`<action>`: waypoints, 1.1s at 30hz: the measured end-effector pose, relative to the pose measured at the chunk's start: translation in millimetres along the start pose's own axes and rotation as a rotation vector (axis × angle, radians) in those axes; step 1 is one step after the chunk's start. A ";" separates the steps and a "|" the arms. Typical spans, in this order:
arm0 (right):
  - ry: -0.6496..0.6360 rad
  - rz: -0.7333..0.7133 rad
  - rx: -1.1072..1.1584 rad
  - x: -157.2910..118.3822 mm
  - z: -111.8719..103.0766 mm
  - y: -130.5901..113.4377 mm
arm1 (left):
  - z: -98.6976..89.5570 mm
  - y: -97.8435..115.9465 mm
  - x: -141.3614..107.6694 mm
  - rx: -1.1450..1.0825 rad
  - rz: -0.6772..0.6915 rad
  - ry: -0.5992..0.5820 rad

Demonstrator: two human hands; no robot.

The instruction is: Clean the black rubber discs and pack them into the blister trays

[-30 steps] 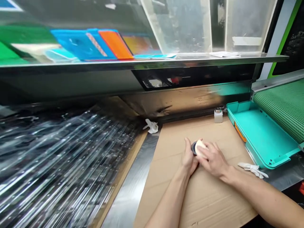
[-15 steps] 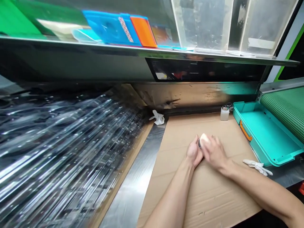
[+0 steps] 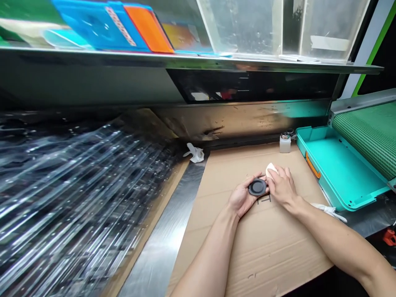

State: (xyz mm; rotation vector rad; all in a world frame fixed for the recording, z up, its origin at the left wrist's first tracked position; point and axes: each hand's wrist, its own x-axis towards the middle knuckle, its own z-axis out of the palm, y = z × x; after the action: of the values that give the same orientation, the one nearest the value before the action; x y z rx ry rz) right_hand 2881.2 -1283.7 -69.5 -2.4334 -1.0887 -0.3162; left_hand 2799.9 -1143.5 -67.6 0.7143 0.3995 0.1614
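My left hand [image 3: 243, 199] grips a round black disc-shaped part [image 3: 257, 187] by its edge, its recessed face turned up toward me. Close beside it, my right hand [image 3: 283, 187] is closed on a small white cloth [image 3: 271, 169], pinched between thumb and fingers. The right fingertips are at the disc's right edge; whether they touch it I cannot tell. Both hands are above a sheet of brown cardboard [image 3: 247, 251] that covers the work surface.
A turquoise tray [image 3: 349, 173] stands at the right beside a green conveyor belt [image 3: 368, 123]. Near its corner is a small bottle [image 3: 285, 143]. White gloves [image 3: 195, 153] lie at the cardboard's back left. Clear plastic trays [image 3: 77, 198] fill the left, and a metal shelf [image 3: 148, 60] overhangs the back.
The hands have moved slightly apart, and the white cloth has come off the black disc, whose face now shows. The whole view has shifted a little.
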 end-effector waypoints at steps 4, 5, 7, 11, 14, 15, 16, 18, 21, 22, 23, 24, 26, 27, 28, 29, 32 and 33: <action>-0.032 0.063 -0.011 -1.7 -7.2 8.5 | -5.4 10.0 -1.4 -0.038 0.011 0.041; -0.056 0.083 -0.013 -2.0 -9.1 8.6 | -7.2 12.8 -1.4 -0.057 0.019 0.052; -0.118 0.141 0.003 -0.9 -13.3 8.6 | -9.8 16.6 -0.9 -0.093 0.029 0.056; -0.244 0.247 0.096 4.9 -21.1 10.7 | -7.8 13.8 2.0 -0.113 0.033 0.067; -0.147 0.155 0.251 5.3 -20.8 7.0 | -1.5 5.0 5.3 -0.112 0.062 0.106; -0.079 0.103 0.314 3.7 -19.2 3.3 | 1.0 1.7 6.2 -0.115 0.074 0.121; -0.022 0.050 0.366 1.2 -17.0 -1.6 | 3.5 -1.7 6.7 -0.120 0.085 0.131; -0.010 -0.018 0.398 -5.2 -12.2 -13.3 | 8.3 -8.0 6.3 -0.125 0.091 0.114; -0.177 0.002 0.261 -11.8 -7.3 -28.4 | 14.2 -15.8 2.4 -0.095 0.046 0.048; -0.213 0.025 0.202 -11.4 -7.1 -31.1 | 15.5 -17.9 0.8 -0.082 0.036 0.040; -0.225 0.050 0.156 -9.5 -7.6 -32.5 | 16.5 -19.9 -0.7 -0.070 0.036 0.048; -0.215 0.077 0.127 -6.4 -8.8 -32.7 | 17.2 -21.9 -1.9 -0.060 0.047 0.064; -0.173 0.124 0.112 0.5 -12.6 -31.1 | 17.7 -25.7 -3.1 -0.042 0.072 0.086; -0.162 0.131 0.119 2.9 -14.7 -30.2 | 17.6 -27.4 -3.1 -0.034 0.083 0.097; -0.161 0.123 0.130 4.1 -16.6 -29.4 | 17.5 -28.8 -2.8 -0.029 0.090 0.103; -0.171 0.106 0.140 4.1 -18.1 -29.0 | 17.4 -29.7 -2.2 -0.028 0.090 0.106; -0.213 0.120 0.138 -0.3 -19.3 -29.3 | 17.6 -29.3 0.7 -0.031 0.085 0.136; -0.214 0.158 0.129 -1.9 -18.5 -29.7 | 17.7 -28.3 1.8 -0.031 0.088 0.148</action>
State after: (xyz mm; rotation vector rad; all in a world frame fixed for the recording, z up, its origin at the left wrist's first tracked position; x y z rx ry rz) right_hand 2857.3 -1276.6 -44.9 -2.4585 -0.9611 0.0650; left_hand 2809.1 -1174.8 -74.8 0.6920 0.5064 0.3041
